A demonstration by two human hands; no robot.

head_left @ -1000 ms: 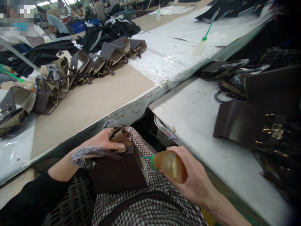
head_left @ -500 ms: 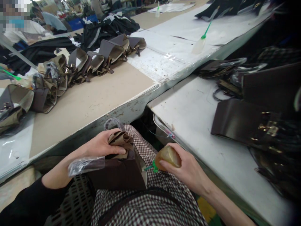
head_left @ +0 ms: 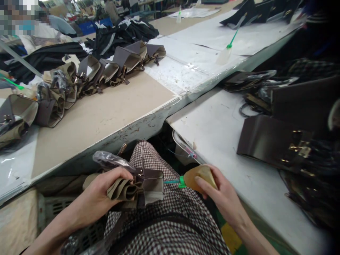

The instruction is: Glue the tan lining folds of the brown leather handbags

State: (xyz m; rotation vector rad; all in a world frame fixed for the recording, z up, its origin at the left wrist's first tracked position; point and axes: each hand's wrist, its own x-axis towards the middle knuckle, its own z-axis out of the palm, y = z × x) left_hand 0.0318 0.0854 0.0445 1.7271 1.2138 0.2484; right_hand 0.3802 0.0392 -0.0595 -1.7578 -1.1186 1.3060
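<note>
Both forearms come in low over a checked lap, bent inward so the hands meet just below the counter [head_left: 106, 117] edge. The left hand [head_left: 102, 193] lies palm-down, the right hand [head_left: 224, 196] angled in from the side with its wrist dropped. Along the counter stands a row of tan and brown bags [head_left: 79, 79], with dark fabric heaped behind them; further along lies a clear squeeze bottle [head_left: 225, 53] with a green nozzle. To the right a second, white surface carries a flat brown bag panel [head_left: 268, 141] with brass fittings, close beside the right arm. The left hand is closed around a small brown bag [head_left: 148, 184] and its bunched tan lining, a plastic-wrapped handle sticking up behind the fingers. The right hand is wrapped about an amber glue bottle [head_left: 199, 175] — its green nozzle points at the bag's open mouth, tip just beside the edge.
</note>
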